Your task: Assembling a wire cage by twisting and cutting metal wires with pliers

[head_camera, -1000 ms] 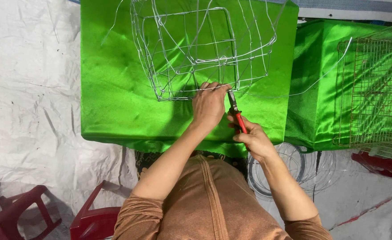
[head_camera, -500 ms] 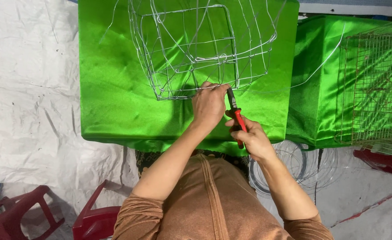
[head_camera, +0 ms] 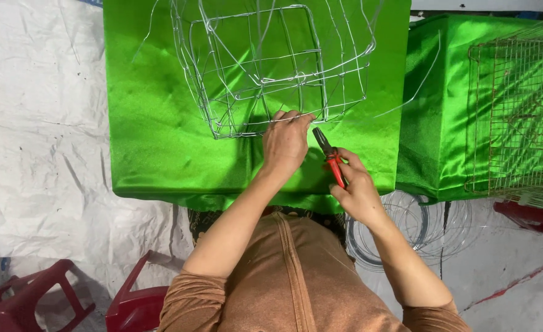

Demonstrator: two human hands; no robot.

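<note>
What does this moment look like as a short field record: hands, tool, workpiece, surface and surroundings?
left hand: left hand grips the lower front edge of the wire frame
right hand: right hand holds the red-handled pliers, tips near the frame edge
surface: green cloth-covered table
beside it: mesh cage on a second green table
floor: wire coils, red plastic stools, white sheet

Bare green cloth (head_camera: 154, 135) lies open left of the wire frame (head_camera: 265, 67); mesh cage (head_camera: 520, 117) crowds the right.
</note>
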